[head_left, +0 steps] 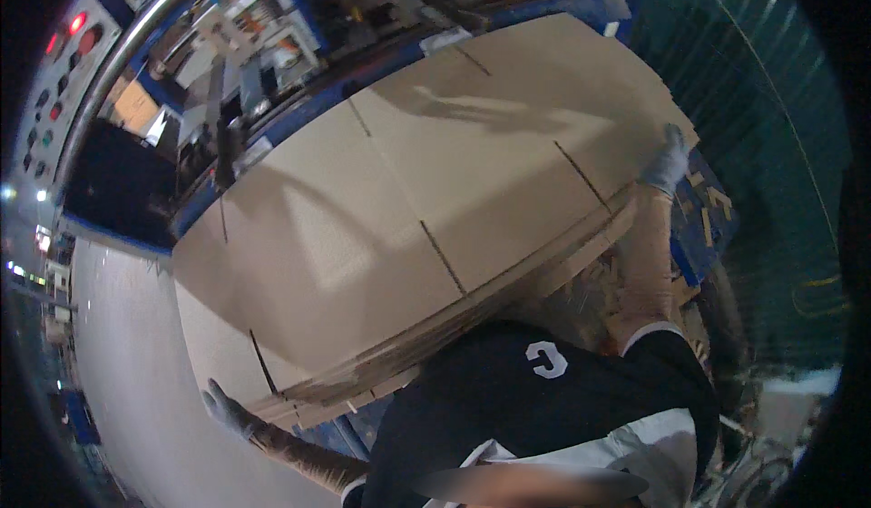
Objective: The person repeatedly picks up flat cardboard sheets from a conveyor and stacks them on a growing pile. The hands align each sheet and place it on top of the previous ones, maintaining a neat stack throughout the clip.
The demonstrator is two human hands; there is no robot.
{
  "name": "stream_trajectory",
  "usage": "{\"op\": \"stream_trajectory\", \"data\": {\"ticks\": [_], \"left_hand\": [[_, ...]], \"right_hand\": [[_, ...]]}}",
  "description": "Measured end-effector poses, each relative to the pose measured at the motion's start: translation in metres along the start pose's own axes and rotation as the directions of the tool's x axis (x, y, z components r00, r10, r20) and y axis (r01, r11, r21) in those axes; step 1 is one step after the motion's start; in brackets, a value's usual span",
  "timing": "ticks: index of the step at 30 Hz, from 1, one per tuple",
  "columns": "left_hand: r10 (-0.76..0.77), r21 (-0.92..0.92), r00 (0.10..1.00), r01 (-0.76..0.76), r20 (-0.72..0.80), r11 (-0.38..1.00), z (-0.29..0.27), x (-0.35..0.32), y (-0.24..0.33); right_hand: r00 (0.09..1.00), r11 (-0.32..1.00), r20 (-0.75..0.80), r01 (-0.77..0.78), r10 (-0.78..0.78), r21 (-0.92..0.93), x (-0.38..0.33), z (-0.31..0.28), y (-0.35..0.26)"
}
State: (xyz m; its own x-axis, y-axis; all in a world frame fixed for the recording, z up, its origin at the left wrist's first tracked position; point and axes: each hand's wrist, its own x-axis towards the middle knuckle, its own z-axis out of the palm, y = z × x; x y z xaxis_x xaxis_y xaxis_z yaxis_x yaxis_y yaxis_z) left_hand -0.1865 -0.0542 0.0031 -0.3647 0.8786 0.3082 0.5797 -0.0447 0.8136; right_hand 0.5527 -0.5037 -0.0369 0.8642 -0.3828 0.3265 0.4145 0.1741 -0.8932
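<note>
A stack of large brown cardboard sheets lies in front of me, with dark slots cut in from its near and far long edges. My left hand, in a grey glove, presses against the stack's near left corner, with its fingers along the side. At the opposite end, my right hand, also gloved, grips the right edge near the corner. Both hands are closed on the stack from its two ends; some fingers are hidden by the cardboard. Shadows fall across the top sheet.
Beyond the stack stands a machine with a blue frame. A control panel with red lights and buttons is at the far left, beside a metal pipe. Cardboard scraps lie at right, near a green corrugated wall.
</note>
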Motion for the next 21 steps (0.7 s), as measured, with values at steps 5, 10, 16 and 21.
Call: {"op": "stream_trajectory", "data": {"ticks": [5, 10, 16, 21], "left_hand": [[-0.188, -0.651, 0.965, 0.025, -0.182, 0.759, -0.019, 0.016, 0.011], [-0.007, -0.788, 0.962, 0.226, 0.271, 0.572, -0.017, 0.008, 0.023], [0.052, -0.766, 0.962, 0.182, 0.27, 0.616, -0.021, 0.048, 0.03], [0.273, -0.444, 0.889, -0.09, 0.367, 0.892, -0.042, 0.142, 0.061]], "right_hand": [[0.835, 0.757, -0.065, -0.459, 0.547, 0.464, 0.02, -0.018, -0.026], [0.966, 0.964, 0.152, -0.18, 0.212, -0.196, 0.032, -0.01, -0.062], [0.942, 0.9, 0.262, -0.081, 0.21, -0.429, 0.025, 0.014, -0.067], [0.926, 0.766, 0.341, 0.335, -0.161, -0.549, 0.027, 0.028, -0.064]]}}
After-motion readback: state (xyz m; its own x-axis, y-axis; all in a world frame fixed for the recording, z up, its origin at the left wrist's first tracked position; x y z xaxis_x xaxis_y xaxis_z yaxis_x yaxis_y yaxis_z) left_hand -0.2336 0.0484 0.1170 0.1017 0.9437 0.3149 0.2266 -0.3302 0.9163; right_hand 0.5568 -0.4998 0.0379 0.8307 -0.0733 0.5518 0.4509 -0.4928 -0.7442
